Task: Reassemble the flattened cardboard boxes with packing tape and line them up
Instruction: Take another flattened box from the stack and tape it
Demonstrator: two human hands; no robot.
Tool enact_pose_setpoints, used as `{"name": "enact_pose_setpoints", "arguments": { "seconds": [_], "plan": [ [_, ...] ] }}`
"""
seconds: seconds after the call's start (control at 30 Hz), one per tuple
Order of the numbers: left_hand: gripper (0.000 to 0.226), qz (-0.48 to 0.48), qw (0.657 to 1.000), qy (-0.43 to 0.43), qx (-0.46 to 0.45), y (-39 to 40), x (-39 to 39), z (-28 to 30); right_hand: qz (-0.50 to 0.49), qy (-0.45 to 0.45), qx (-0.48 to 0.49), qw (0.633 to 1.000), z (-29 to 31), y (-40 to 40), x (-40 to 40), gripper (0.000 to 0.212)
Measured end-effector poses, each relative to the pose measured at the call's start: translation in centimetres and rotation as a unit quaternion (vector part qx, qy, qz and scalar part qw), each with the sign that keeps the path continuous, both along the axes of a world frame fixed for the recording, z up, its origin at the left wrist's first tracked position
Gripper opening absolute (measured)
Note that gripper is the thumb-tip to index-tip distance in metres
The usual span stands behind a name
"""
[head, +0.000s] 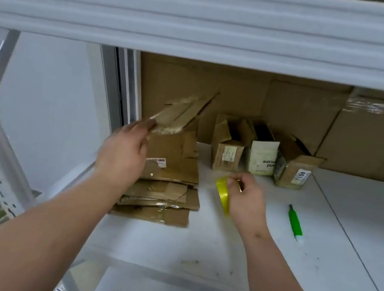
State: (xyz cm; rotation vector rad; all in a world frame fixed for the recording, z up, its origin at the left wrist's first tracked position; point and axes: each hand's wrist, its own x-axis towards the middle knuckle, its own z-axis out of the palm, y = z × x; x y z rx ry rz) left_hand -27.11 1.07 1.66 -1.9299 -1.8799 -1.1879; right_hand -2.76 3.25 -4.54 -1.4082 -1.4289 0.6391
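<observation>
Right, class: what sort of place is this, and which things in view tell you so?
Probably a stockroom or packing area. White metal shelving holds large cardboard cartons at the back, a stack of flattened boxes, and three small labelled boxes in a row.

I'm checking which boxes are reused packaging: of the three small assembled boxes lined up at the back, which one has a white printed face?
The middle box of the three: its front is white with upside-down printed lettering. The left box and right box are plain brown cardboard bearing only small labels.

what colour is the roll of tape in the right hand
Yellow. The tape roll, gripped by the right hand, shows in the head view.
</observation>
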Motion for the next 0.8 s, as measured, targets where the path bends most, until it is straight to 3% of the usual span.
{"name": "enact_pose_setpoints", "arguments": {
  "seconds": [0.13, 0.23, 0.33, 0.43, 0.57, 0.8],
  "plan": [
    [0.046, -0.081, 0.993, 0.073, -0.034, -1.8, 2.3, -1.1, -0.075, 0.062, -0.003, 0.995, 0.3, -1.8, 2.3, 0.015],
    [0.042, -0.125, 0.989, 0.063, -0.052, -3.0, 4.3, -1.9, -0.113, 0.114, -0.018, 0.987, 0.6, -3.2, 4.7, 0.016],
    [0.029, -0.143, 0.980, -0.043, -0.132, -3.7, 6.5, -1.9, -0.134, 0.152, -0.028, 0.979, 0.8, -4.7, 7.4, 0.012],
    [0.013, -0.174, 0.944, -0.196, -0.200, -4.2, 8.4, -1.9, -0.160, 0.169, -0.028, 0.972, 1.1, -5.6, 10.3, 0.010],
    [0.028, -0.184, 0.884, -0.381, -0.200, -4.6, 11.4, -2.0, -0.180, 0.171, -0.027, 0.968, 1.3, -6.2, 14.8, 0.005],
    [0.034, -0.109, 0.803, -0.550, -0.203, -5.3, 17.2, -3.6, -0.219, 0.175, -0.017, 0.960, 2.0, -8.4, 24.8, 0.014]
  ]
}}
